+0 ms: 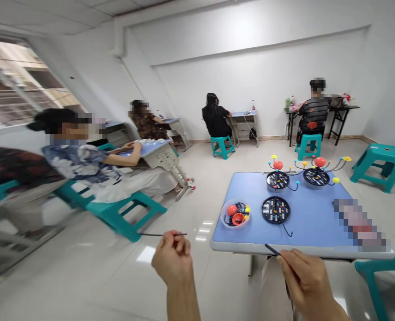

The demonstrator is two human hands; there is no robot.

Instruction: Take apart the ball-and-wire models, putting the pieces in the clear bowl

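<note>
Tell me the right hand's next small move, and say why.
Probably bring the right hand with its dark rod over the nearest black disc: only one bent rod visibly reaches past that disc's rim, whereas the two models behind it each carry several, tipped with coloured balls.

Person [217,119] (in black) on teal stool [223,142]

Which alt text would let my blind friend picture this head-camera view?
A person's left hand holds one dark rod, the right hand a second dark rod, near a blue table. On it sit two models with colored balls, a black disc with a bent rod, and a clear bowl of colorful parts. Several people sit at other desks.
</note>
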